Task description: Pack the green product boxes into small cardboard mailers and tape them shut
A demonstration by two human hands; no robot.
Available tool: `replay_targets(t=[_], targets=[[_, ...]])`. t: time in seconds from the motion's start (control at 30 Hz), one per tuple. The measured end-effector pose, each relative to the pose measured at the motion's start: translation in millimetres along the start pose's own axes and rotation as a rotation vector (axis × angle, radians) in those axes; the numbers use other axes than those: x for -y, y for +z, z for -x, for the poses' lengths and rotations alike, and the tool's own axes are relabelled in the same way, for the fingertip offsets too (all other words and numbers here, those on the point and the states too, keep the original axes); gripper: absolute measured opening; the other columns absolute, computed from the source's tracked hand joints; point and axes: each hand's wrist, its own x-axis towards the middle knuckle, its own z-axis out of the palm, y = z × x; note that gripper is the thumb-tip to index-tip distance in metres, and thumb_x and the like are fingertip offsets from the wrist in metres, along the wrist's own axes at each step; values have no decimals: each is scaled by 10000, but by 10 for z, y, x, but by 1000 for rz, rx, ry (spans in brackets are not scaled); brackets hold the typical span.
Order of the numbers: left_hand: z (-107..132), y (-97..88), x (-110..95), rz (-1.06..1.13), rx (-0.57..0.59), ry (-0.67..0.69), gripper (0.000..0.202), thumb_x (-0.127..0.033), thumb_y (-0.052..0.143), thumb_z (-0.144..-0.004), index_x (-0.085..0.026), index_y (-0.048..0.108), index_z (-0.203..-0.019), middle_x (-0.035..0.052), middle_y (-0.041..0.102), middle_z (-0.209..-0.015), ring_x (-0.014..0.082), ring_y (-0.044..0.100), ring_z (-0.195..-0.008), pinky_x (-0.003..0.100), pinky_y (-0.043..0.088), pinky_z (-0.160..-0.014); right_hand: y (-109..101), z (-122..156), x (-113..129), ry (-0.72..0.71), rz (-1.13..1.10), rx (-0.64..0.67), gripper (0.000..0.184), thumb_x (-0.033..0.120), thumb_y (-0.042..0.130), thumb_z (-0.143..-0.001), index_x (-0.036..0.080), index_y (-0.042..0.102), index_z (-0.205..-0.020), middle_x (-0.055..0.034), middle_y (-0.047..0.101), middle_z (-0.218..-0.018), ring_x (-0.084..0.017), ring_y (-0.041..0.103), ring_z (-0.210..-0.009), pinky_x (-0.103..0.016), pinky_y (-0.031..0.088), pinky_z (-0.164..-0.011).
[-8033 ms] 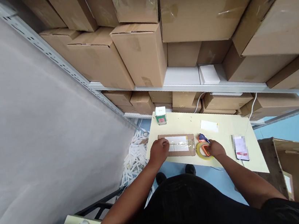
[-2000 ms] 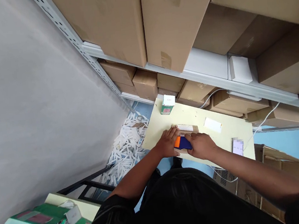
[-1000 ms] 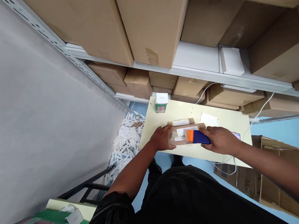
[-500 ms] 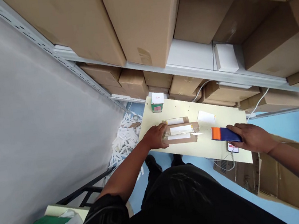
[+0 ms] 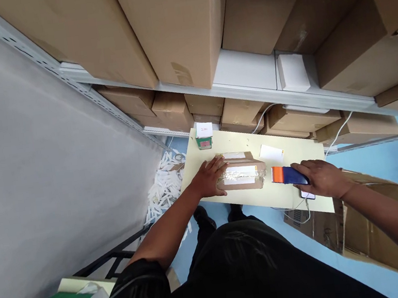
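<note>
Small brown cardboard boxes (image 5: 240, 186) with white labels sit side by side on the cream table. Clear tape glints over the middle one. My left hand (image 5: 208, 179) rests on their left end, fingers spread over the cardboard. To the right, my right hand (image 5: 322, 177) is wrapped round a tape dispenser (image 5: 290, 175) with a dark blue body and an orange front end. That orange end points at the boxes, a short gap away from them. A white label sheet (image 5: 272, 153) lies behind the dispenser. The phone (image 5: 308, 195) is partly hidden below my right hand.
A green and white small box (image 5: 204, 136) stands at the back left of the table (image 5: 230, 141). Shelves (image 5: 250, 92) with cardboard cartons rise behind. Paper strips (image 5: 162, 188) cover the floor at left; an open carton (image 5: 374, 228) is at right. A white cable (image 5: 308, 215) hangs off the front edge.
My right hand has carried the tape dispenser left, nearer the boxes. The fingers of my left hand have spread out flatter over the boxes' left end. The whole view has shifted slightly.
</note>
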Motion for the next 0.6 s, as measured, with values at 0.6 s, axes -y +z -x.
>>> replay_targets(t=[0.6], targets=[[-153,97,131,80,7,-87,1137,-716,757,-721,-249,270,-1637,111,265,-1698,342,332,-1519,455,323,-1216,420,-531,8,67,7,167,531,466,570,-922,184,571,-1372,-147,704,-1025,-298,657,-884,-356,410,-735]])
